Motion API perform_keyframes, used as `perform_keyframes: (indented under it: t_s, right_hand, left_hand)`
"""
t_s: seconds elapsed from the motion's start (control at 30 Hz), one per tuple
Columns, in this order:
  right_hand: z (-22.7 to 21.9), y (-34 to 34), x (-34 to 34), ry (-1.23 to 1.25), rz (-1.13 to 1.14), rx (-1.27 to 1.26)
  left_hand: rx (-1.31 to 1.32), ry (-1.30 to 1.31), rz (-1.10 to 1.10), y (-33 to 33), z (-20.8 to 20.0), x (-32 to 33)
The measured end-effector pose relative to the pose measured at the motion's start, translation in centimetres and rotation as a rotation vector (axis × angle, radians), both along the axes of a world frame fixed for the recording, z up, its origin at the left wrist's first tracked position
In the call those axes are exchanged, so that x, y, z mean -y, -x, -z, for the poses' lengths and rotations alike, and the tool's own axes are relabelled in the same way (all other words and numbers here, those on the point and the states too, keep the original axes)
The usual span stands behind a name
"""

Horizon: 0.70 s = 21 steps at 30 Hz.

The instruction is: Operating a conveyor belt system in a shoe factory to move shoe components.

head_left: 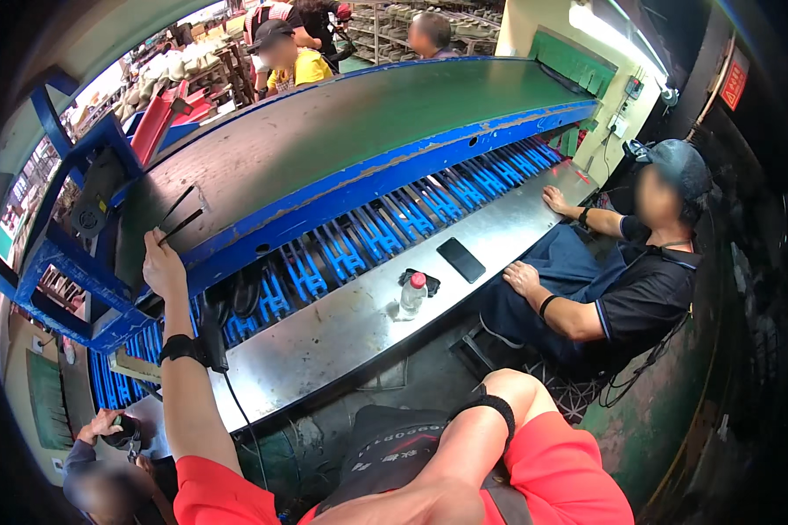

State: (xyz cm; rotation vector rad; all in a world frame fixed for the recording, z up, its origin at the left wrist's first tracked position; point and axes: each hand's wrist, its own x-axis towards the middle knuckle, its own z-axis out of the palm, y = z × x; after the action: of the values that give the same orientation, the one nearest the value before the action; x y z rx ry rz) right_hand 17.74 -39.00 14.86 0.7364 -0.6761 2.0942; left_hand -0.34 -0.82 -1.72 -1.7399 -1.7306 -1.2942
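Observation:
My left hand (162,265) is raised at the left end of the blue-framed conveyor. Its fingers are closed on a thin, dark item with two long arms (182,227), which looks like a pair of glasses. It is held over the near edge of the green belt (368,114). Beside my left wrist, a black dryer-like tool (211,331) with a cord rests at the metal bench. My right arm (464,437) is bent across my body with a black band on it. The right hand itself is out of the picture.
On the metal bench (324,350) stand a clear bottle (412,299) with a red cap and a black phone (460,261). Blue bracket rollers (381,232) run beneath the belt. A seated person (648,262) is at the right, another at lower left, others beyond the conveyor.

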Motion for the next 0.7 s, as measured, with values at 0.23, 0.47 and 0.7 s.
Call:
perform_keyframes:
  t_s: [0.23,0.47,0.7]
  right_hand:
    - [-2.7,-0.7,-0.6,-0.102,0.056,0.319]
    - [-2.0,0.2,-0.3,-0.126,0.146,0.135]
    - [-2.9,-1.1,-1.2,-0.229,0.122,0.232]
  left_hand:
    - [0.018,0.049,-0.024,0.2,-0.1,-0.2]
    - [0.025,0.049,0.002,-0.2,-0.4,-0.1]
    - [0.047,0.041,0.053,0.2,0.0,-0.4]
